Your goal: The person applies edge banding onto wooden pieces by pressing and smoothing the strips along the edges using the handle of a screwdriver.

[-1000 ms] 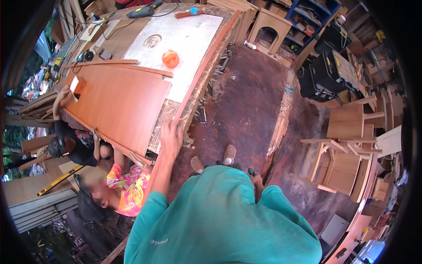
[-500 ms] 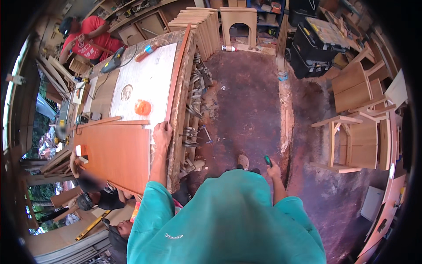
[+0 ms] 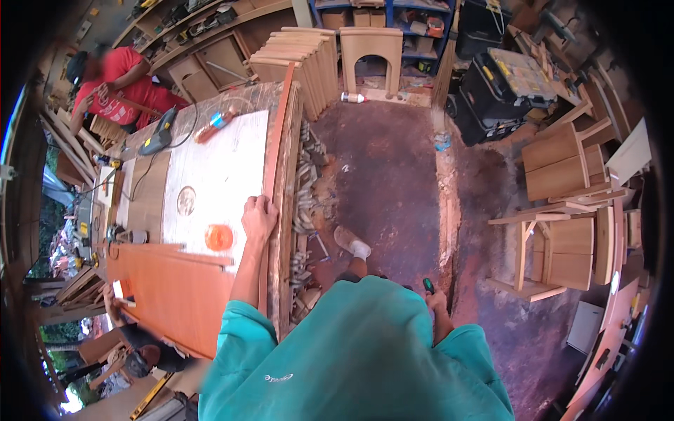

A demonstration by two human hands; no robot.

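My left hand [image 3: 260, 217] is at the right side of the workbench, its fingers closed on a long reddish-brown wooden strip [image 3: 281, 119]. That strip lies lengthwise along the bench edge, beside a white board [image 3: 225, 158]. Low at my right side, my right hand [image 3: 437, 303] is wrapped around a small green-handled tool [image 3: 429, 284]; its working end cannot be made out. An orange round object [image 3: 219, 237] sits on the white board, left of my left hand. Nearer to me lies a reddish-brown panel [image 3: 168, 284], with thin strips [image 3: 175, 254] across its far edge.
Clamps [image 3: 302, 231] hang along the bench's right side. A corded power tool [image 3: 158, 133] and a bottle [image 3: 214, 126] lie on the bench. Arched wooden panels [image 3: 298, 67] stand ahead. Black toolboxes [image 3: 502, 91] and wooden chairs [image 3: 554, 245] are to the right. Two people work at the left.
I have stepped forward along the bench, one foot now out in front. My left hand stays on the strip. My right hand, still around the green-handled tool, has drawn closer to my body.
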